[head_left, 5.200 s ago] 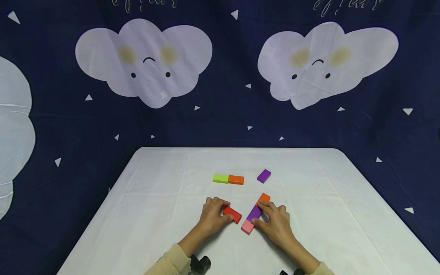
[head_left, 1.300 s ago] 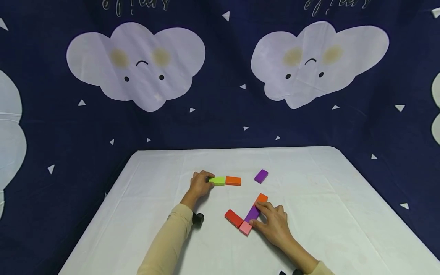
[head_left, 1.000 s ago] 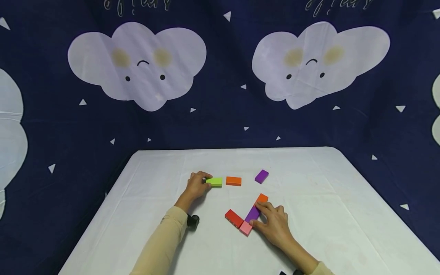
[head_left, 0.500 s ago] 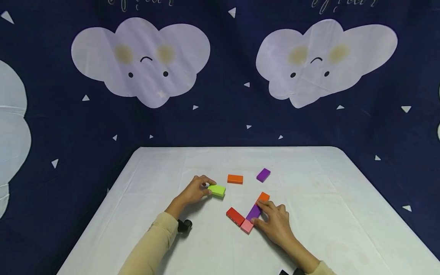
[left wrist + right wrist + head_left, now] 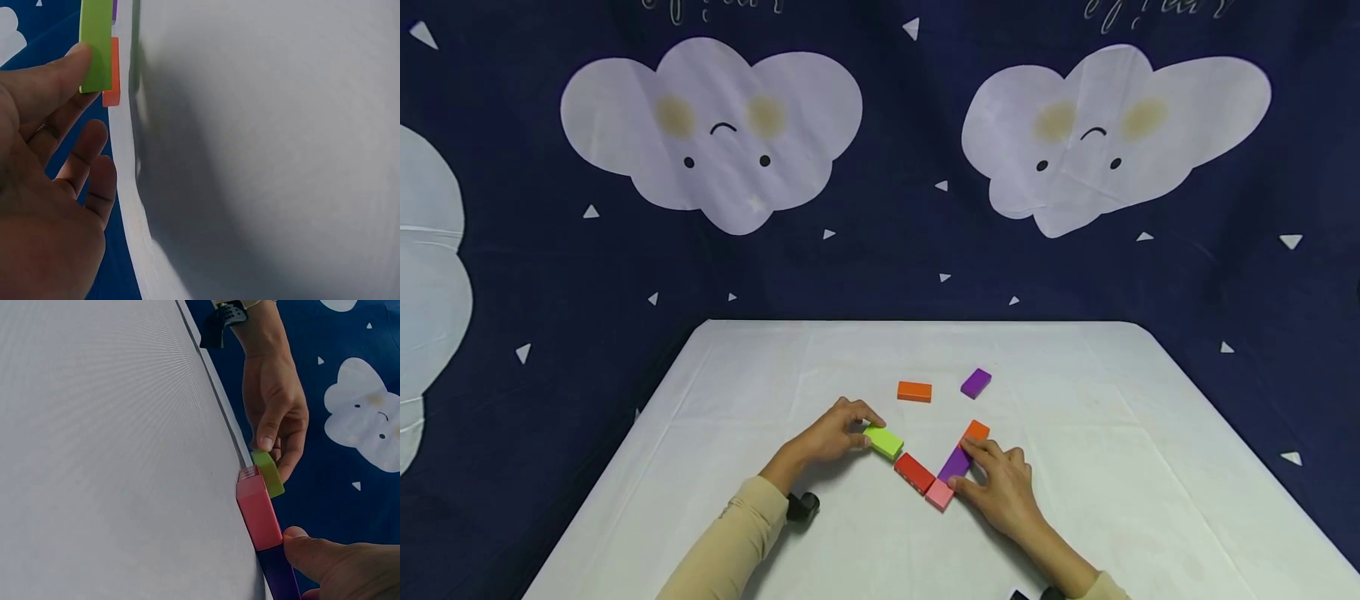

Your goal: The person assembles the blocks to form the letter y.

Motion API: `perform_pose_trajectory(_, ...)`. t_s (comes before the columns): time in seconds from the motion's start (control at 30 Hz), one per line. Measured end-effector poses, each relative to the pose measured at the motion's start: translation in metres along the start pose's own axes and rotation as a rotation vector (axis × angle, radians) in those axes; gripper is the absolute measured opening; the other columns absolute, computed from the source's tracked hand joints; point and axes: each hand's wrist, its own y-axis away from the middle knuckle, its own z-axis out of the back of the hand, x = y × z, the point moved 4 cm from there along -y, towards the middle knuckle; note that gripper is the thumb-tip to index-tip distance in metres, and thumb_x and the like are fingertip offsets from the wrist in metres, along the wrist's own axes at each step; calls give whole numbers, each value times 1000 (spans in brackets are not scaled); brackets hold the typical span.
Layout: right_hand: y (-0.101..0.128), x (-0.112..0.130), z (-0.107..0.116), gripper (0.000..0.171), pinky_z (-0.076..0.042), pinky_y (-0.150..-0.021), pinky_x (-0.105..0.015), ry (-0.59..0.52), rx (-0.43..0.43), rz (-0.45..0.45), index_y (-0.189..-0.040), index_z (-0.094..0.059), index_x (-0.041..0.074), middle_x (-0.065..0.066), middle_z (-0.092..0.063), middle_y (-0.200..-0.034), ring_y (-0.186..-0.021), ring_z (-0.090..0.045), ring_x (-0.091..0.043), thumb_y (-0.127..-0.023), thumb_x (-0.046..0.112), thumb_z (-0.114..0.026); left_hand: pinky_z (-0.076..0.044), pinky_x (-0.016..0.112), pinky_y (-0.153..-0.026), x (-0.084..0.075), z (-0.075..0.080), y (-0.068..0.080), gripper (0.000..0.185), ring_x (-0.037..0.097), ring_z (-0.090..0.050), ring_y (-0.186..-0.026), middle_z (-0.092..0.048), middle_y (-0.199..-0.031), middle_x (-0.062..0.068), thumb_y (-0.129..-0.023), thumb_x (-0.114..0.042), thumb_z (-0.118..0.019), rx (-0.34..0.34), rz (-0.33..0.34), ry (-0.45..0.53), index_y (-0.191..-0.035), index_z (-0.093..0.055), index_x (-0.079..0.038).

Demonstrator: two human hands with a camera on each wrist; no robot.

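While right grip (image 5: 1000,487) rests flat, left grip (image 5: 831,433) pinches green block (image 5: 884,441).

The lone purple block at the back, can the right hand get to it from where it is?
Probably yes. The purple block lies by itself beyond the right hand, with only bare tablecloth around it.

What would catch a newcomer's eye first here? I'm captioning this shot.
The V of bright blocks near the table's front: the left hand pinches a green block beside the red block, while the right hand rests on the purple block. Behind hang white clouds on navy cloth.
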Motion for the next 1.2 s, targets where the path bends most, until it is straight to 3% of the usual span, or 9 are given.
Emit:
perform_pose_trajectory(0.4,0,-1,-2,59,-26,-71,-31,-5,10,0,-123,-63,14,0,-62,-123,-86,-40,-18,-71,37,-79,-34,28,-84,3,-9,0,29,16,-43,-95,-66,-113,1,-83,-6,-67,26,-30,-91,-111,-68,-13)
perform_pose_trajectory(0.93,0,-3,-3,61,-26,-71,-31,1,36,-18,-124,-63,15,0,-61,-123,-86,-40,-18,-70,38,-78,-35,29,-84,1,-10,1,35,16,-43,-98,-64,-119,2,-84,-11,-68,19,-5,-83,-119,-65,-12)
perform_pose_trajectory(1.07,0,-3,-4,62,-26,-72,-31,1,38,-22,-125,-62,15,0,-61,-124,-86,-40,-18,-70,39,-78,-37,32,-84,1,-10,2,37,18,-44,-98,-64,-118,4,-84,-16,-69,-16,21,-44,-120,-64,-11)
perform_pose_trajectory(1.2,0,-3,-4,62,-26,-72,-31,-3,36,-23,-125,-62,15,1,-61,-123,-86,-40,-18,-70,39,-78,-38,30,-81,0,-10,4,37,20,-46,-97,-65,-117,6,-83,-19,-70,-100,74,-6,-118,-64,-9)
